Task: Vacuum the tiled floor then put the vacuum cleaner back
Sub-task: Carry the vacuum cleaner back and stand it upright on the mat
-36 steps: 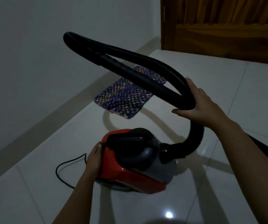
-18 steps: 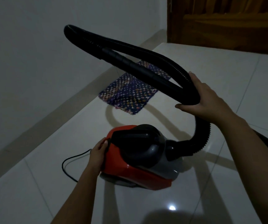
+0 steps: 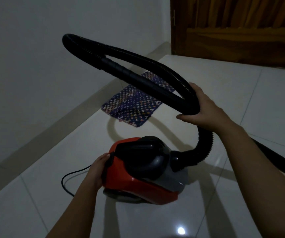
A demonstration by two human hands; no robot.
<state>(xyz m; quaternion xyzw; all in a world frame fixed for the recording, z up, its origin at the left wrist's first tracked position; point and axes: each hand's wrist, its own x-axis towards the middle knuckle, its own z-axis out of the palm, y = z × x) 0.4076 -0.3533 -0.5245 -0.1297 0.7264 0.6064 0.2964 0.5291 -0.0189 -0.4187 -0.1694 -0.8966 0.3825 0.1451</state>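
The room is dim, and the red and grey vacuum cleaner (image 3: 143, 170) sits on the white tiled floor (image 3: 258, 93), out in the open, clear of the wall on the left. The left hand (image 3: 98, 170) is pressed against the red rear end of the body, fingers curled round its edge by the black trim, though I cannot tell how firmly it grips. Just behind that hand a thin black power cord (image 3: 69, 177) loops across the tile. The right hand (image 3: 205, 107) is raised above the machine and clasps the black ribbed hose (image 3: 158, 64), which is doubled over into a long loop reaching up and away to the left, with the smooth black tube (image 3: 138, 81) of its far end lying alongside in the same grasp. Below that hand the hose curves down into the front of the cleaner. A small chequered mat (image 3: 131, 105) lies on the floor beyond, close to the skirting along the wall, and a wooden door (image 3: 241, 31) stands at the far side
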